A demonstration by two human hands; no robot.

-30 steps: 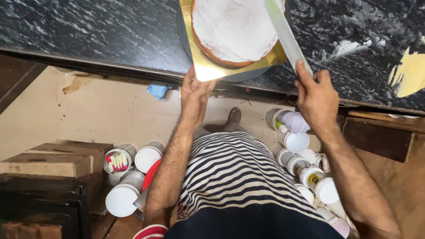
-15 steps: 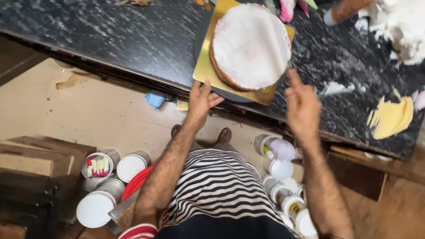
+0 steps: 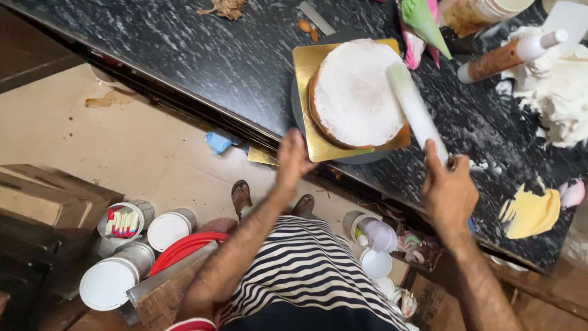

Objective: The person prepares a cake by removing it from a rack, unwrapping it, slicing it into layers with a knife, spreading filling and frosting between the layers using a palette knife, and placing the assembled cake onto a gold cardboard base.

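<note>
A round cake [image 3: 358, 92] with white icing on top sits on a square gold board [image 3: 304, 70] over a dark turntable [image 3: 352, 158] on the black marbled counter [image 3: 184, 55]. My right hand [image 3: 449, 190] is shut on a long flat spatula [image 3: 416, 110], whose pale blade lies across the cake's right side. My left hand [image 3: 292, 160] rests with fingers apart at the counter edge, touching the near left corner of the board and turntable.
A green piping bag [image 3: 425, 18], a brown bottle [image 3: 508, 56] and a heap of white cream [image 3: 560, 92] lie at the counter's far right. A yellow smear [image 3: 531, 213] is near the edge. White tubs [image 3: 110, 282] and a red lid [image 3: 184, 248] stand on the floor.
The view has shifted so the cake sits more central and the counter tilts. My right hand now holds the spatula blade over the cake's right side; my left hand stays at the board's corner.
</note>
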